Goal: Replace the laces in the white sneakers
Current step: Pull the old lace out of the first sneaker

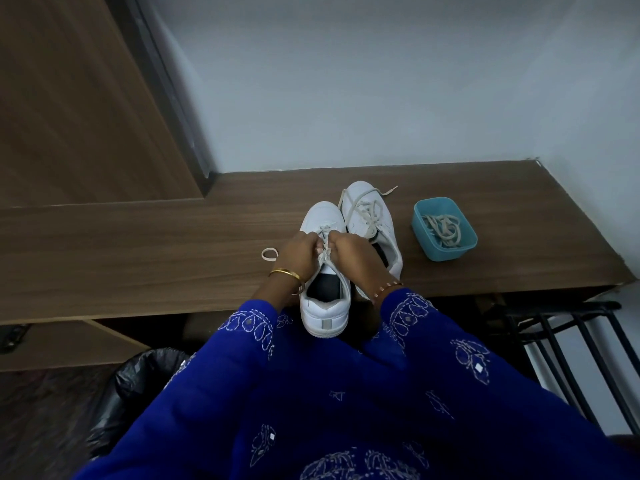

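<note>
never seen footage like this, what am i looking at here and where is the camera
There is no machine here. The one picture comes from a wide-angle camera worn on a person's head, looking down at their own two bare hands. On the wooden bench stand two white sneakers. The left hand and right hand both pinch the lace of the nearer sneaker, which overhangs the front edge. The farther sneaker has its lace lying loose. To its right, a blue tub holds more laces. The blue fabric below is the person's sleeves and clothing.
</note>
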### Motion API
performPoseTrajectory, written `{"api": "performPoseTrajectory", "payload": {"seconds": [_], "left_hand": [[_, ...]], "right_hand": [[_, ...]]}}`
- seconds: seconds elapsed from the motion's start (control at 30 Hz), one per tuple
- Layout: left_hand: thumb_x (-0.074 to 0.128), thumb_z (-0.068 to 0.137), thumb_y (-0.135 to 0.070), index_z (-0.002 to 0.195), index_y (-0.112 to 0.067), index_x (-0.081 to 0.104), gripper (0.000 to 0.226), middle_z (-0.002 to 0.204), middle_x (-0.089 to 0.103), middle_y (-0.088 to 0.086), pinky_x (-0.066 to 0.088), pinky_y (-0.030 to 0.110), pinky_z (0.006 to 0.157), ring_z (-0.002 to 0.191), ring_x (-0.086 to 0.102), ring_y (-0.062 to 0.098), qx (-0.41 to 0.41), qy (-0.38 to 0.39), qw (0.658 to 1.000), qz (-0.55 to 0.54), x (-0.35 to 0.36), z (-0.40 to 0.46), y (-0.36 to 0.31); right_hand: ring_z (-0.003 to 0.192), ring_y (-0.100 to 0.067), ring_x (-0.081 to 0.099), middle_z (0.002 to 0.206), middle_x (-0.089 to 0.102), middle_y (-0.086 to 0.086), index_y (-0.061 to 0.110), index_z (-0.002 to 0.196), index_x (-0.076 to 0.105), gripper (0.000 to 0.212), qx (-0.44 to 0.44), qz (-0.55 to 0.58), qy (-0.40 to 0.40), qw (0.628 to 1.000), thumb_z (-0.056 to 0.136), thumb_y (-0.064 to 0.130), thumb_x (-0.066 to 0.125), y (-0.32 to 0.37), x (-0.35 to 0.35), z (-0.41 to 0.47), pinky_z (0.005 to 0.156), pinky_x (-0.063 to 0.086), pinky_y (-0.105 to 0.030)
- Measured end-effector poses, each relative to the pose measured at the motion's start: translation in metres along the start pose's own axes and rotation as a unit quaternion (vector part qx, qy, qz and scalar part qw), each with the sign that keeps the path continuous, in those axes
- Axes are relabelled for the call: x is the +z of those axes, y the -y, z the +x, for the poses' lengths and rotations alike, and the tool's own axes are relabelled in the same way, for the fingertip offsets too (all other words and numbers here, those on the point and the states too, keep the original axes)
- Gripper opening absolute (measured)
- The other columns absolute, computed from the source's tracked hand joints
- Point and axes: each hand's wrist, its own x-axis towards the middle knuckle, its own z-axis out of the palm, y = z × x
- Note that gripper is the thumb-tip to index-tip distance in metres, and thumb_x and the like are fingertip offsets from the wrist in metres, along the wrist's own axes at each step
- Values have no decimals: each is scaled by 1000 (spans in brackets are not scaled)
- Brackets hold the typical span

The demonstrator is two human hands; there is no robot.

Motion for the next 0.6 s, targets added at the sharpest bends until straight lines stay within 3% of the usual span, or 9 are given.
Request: {"api": "performPoseTrajectory", "payload": {"seconds": [0.17,0.33,0.4,0.47,0.6], "left_hand": [[43,85,7,89,6,56,14,97,59,22,26,23,63,90,54,33,-48,-42,994,-94,1,-4,3],[49,89,-2,84,-12,54,13,88,58,4,39,23,69,82,56,23,-57,-59,979,-186,1,-13,3],[56,88,-7,91,-7,60,5,92,62,7,44,27,73,83,58,24,-32,-56,985,-162,0,-15,4],[58,87,-8,92,-3,63,9,97,62,13,38,24,70,86,59,26,-27,-56,990,-125,-1,-14,4],[52,87,-7,92,0,61,12,101,58,19,36,28,70,89,57,32,-29,-53,996,-72,-2,-11,-2]], "right_hand": [[82,-35,60,89,63,-23,-4,101,51,16,63,39,-36,997,90,4,42,-3,5,2,62,34,-31],[86,-33,60,91,65,-20,3,114,54,25,4,44,-22,999,91,6,44,-5,1,-2,67,40,-32],[88,-34,59,93,62,-18,5,111,56,23,-20,1,-14,1000,91,6,43,-6,5,-4,69,42,-35],[83,-34,58,91,59,-17,3,102,56,18,-24,-39,-27,999,91,4,42,-5,9,-5,62,37,-34],[86,-35,61,94,62,-18,1,102,52,16,13,-12,-49,999,89,0,43,-2,13,-4,67,43,-37]]}}
